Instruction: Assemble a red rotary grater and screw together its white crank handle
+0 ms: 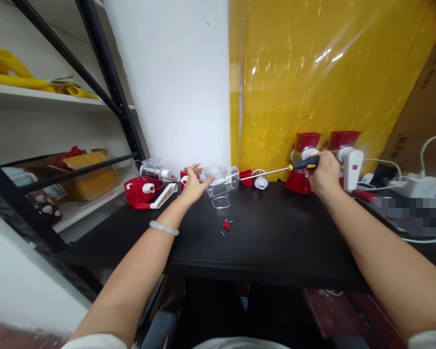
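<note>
My right hand (325, 174) is closed around the black-and-yellow handle of a long screwdriver (265, 173). Its metal shaft points left, with the tip at or inside the open round end of a clear plastic housing (225, 183). At the housing's other end, my left hand (195, 184) holds it between thumb and fingers. The housing has a bowl-like top and a loop-shaped foot near the tabletop. In front of it, a small red part (226, 224) and a couple of screws (223, 233) lie on the black table (276, 232).
Red-and-white grater parts (143, 191) lie left, beside a shelf rack (119, 104). A red part with a white cap (260, 180) sits behind the screwdriver. Two red-topped graters (307, 140) stand at the back right. White cables and a charger (423, 184) lie far right.
</note>
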Tool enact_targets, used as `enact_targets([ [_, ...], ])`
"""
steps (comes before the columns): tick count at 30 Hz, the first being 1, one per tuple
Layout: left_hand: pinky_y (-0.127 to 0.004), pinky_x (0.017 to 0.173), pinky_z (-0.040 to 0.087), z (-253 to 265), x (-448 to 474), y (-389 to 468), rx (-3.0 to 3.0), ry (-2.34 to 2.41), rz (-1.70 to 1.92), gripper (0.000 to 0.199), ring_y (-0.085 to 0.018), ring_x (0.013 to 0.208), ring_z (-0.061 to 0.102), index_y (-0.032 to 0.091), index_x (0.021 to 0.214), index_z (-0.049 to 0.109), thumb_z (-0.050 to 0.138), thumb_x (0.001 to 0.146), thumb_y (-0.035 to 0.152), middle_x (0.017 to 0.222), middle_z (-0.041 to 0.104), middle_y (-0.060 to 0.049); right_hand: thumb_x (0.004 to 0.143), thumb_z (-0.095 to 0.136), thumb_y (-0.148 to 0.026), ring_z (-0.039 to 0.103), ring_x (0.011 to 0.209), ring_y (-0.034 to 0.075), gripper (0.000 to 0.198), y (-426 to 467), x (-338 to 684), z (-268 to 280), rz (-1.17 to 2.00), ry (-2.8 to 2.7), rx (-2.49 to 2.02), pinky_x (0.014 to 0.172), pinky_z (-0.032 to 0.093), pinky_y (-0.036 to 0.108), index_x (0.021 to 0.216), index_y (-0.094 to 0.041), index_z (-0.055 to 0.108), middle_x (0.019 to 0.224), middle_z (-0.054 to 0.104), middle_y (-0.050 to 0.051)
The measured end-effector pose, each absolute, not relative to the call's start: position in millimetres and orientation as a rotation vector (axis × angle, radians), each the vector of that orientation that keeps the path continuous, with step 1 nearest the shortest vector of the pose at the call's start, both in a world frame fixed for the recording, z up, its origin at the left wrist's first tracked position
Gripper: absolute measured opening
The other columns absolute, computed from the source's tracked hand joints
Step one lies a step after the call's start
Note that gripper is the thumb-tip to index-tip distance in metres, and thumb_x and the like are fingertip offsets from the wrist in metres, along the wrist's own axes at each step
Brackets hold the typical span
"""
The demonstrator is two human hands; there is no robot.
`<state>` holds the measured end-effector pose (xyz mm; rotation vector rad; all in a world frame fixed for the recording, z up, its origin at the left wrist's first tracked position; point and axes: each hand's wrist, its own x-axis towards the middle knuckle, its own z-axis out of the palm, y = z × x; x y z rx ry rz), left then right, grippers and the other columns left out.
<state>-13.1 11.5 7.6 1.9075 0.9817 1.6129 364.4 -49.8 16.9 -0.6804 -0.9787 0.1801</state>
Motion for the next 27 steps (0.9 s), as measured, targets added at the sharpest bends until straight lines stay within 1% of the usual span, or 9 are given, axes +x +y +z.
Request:
enact_targets([
  [2,-0.041,0.097,0.044,-3.3,-10.6,16.0,1.922,0.968,1.410,0.086,-0.026,0.113,0.056,0.018,0.118,0.036,0.087,0.051,0.035,0.119,0.053,-0.016,0.079,0.056,-0.043,0.046,0.051,0.010,0.026,-49.5,362.9,18.1,0.191,-0.888,-0.648,0.041,0.043,0.021,0.068,-0.022,0.048,0.062,0.046,-0.003],
  [5,-0.043,0.096,0.044,-13.3,-6.1,13.2,1.889,1.098,1.384,0.090,-0.028,0.107,0.058,0.017,0.113,0.040,0.091,0.041,0.035,0.112,0.056,-0.016,0.077,0.057,-0.047,0.050,0.055,0.010,0.028,-47.2,365.1,17.3,0.192,-0.861,-0.649,0.043,0.045,0.021,0.068,-0.022,0.048,0.065,0.047,-0.004],
  [7,-0.044,0.094,0.046,-14.2,-5.0,9.4,1.902,1.189,1.387,0.085,-0.028,0.102,0.060,0.017,0.109,0.043,0.091,0.042,0.039,0.108,0.058,-0.014,0.078,0.056,-0.048,0.051,0.057,0.011,0.028,-45.4,368.1,16.3,0.176,-0.863,-0.645,0.044,0.046,0.022,0.069,-0.023,0.048,0.067,0.047,-0.004],
  [10,-0.041,0.091,0.048,-8.6,-5.8,4.0,2.011,1.126,1.392,0.080,-0.025,0.099,0.062,0.018,0.111,0.046,0.088,0.048,0.042,0.109,0.060,-0.011,0.079,0.057,-0.045,0.050,0.057,0.012,0.026,-45.0,371.5,16.1,0.175,-0.835,-0.636,0.044,0.045,0.022,0.069,-0.023,0.048,0.068,0.048,-0.004],
  [15,-0.041,0.101,0.042,7.2,-10.0,-7.4,2.400,0.863,1.400,0.079,-0.027,0.115,0.056,0.022,0.124,0.050,0.085,0.055,0.037,0.123,0.058,-0.011,0.082,0.053,-0.046,0.047,0.055,0.012,0.027,-49.3,373.9,19.9,0.132,-0.802,-0.661,0.044,0.042,0.024,0.069,-0.023,0.049,0.065,0.046,-0.003],
  [17,-0.042,0.104,0.040,11.7,-11.6,-11.6,2.575,0.830,1.336,0.083,-0.029,0.120,0.052,0.024,0.131,0.048,0.084,0.057,0.035,0.129,0.055,-0.012,0.082,0.052,-0.048,0.048,0.057,0.014,0.029,-50.4,374.4,21.7,0.092,-0.779,-0.690,0.046,0.043,0.026,0.068,-0.023,0.048,0.066,0.046,-0.002],
  [20,-0.044,0.104,0.039,13.9,-12.5,-14.8,2.697,0.843,1.283,0.089,-0.029,0.121,0.051,0.025,0.137,0.042,0.084,0.058,0.032,0.131,0.053,-0.011,0.080,0.052,-0.049,0.048,0.058,0.015,0.028,-50.6,374.9,23.3,0.052,-0.750,-0.722,0.046,0.043,0.028,0.067,-0.024,0.047,0.068,0.046,-0.001],
  [23,-0.044,0.103,0.041,12.8,-11.3,-16.3,2.734,0.867,1.264,0.089,-0.029,0.119,0.052,0.023,0.135,0.042,0.084,0.057,0.032,0.129,0.054,-0.010,0.080,0.051,-0.049,0.044,0.052,0.015,0.027,-49.2,376.6,22.1,0.048,-0.770,-0.740,0.042,0.038,0.029,0.067,-0.025,0.047,0.064,0.043,-0.002],
  [27,-0.042,0.101,0.043,12.9,-8.3,-20.5,2.762,0.870,1.175,0.080,-0.028,0.118,0.052,0.022,0.129,0.045,0.083,0.059,0.032,0.128,0.054,-0.009,0.080,0.048,-0.046,0.039,0.049,0.013,0.023,-44.6,385.4,16.8,0.124,-0.821,-0.756,0.041,0.033,0.028,0.071,-0.025,0.044,0.061,0.039,-0.003],
])
